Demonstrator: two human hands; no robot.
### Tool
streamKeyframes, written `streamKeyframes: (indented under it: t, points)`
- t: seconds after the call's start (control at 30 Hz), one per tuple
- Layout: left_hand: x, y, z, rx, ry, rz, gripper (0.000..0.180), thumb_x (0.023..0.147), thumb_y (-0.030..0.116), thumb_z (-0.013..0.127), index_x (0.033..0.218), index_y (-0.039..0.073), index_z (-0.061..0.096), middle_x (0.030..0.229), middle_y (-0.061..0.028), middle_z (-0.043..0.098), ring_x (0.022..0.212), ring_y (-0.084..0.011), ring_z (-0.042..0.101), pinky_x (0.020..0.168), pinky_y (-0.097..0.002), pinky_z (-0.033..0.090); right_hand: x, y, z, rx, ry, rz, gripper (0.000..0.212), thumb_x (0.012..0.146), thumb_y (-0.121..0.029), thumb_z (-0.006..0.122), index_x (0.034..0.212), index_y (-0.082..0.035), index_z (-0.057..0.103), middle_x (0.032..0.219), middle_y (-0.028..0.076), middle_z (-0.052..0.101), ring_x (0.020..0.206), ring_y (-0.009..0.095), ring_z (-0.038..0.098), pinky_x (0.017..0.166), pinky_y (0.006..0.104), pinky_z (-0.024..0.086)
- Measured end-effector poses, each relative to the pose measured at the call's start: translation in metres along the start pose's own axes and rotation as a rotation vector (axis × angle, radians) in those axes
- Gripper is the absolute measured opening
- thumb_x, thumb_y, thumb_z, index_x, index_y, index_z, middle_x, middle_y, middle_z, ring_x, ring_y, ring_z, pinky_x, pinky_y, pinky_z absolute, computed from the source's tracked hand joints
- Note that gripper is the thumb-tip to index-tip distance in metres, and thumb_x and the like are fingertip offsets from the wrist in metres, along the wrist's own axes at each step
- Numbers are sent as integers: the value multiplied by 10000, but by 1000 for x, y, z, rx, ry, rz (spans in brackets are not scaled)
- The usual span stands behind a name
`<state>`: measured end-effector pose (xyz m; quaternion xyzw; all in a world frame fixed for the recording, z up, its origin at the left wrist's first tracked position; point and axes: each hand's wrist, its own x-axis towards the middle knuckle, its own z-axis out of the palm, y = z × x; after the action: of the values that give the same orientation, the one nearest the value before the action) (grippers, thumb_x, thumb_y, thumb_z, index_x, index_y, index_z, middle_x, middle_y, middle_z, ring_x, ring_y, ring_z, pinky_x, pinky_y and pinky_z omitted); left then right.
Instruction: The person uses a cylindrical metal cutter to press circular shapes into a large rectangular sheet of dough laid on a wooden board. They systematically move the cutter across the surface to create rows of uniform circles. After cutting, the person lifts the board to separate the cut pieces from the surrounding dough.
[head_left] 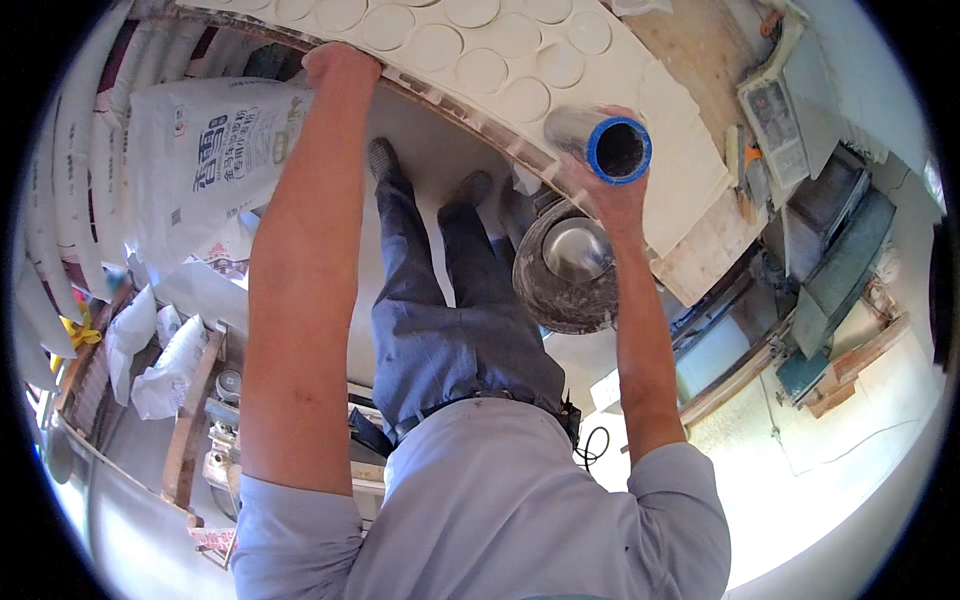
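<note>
I've got a white sack (210,150) far left. Left hand (340,62) is on the near edge of the worktop (470,122); fingertips hidden, can't tell if they grip. Pale dough-like sheet (685,150) lies on top, marked with circles. Metal bowl (578,250) sits lower. Right hand (615,195) grasps the blue-rimmed tube (596,150) at the sheet's near side, open end facing me.
</note>
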<state>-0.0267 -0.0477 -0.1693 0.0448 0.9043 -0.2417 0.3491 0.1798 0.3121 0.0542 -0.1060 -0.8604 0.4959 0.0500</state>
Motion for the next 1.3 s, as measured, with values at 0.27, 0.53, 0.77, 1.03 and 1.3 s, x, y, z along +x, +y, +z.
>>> streamKeyframes:
  t: [0.27,0.53,0.77,1.03,1.3]
  points:
    - [-45,11,-78,-264,-147,-43,368,1047,369,513,1329,213,691,1323,32,697,1196,-147,654,936,-310,522,31,-92,-21,-911,-337,-465,480,723,-211,843,1168,-155,672,1229,96,617,1106,304,619,823,403,586]
    - [-46,32,-45,-300,-73,-19,495,1034,458,490,1468,249,607,1500,-7,600,1362,-215,565,1062,-489,431,35,-41,-8,-803,-237,-635,197,663,-141,770,829,-149,664,968,37,643,843,243,625,576,362,518]
    - [-119,122,-61,-872,-244,-365,502,988,504,575,1399,215,594,1421,-13,616,1327,-179,568,1018,-410,462,17,-53,12,-716,71,-419,264,722,-146,794,966,-143,694,1047,61,651,943,281,631,718,408,558]
    - [-102,135,-32,-831,-157,-348,422,935,520,672,1225,215,658,1271,15,684,1241,-122,596,902,-296,511,-19,32,25,83,188,86,626,646,-93,937,1189,-45,629,1136,116,660,1101,308,638,960,407,527]
    - [-98,129,-40,-201,-208,-62,160,1014,381,583,1068,296,708,1147,97,678,1124,-71,619,752,-270,510,-6,-18,-21,98,160,-70,626,675,-123,954,1194,-25,618,1081,22,657,958,148,626,889,333,540]
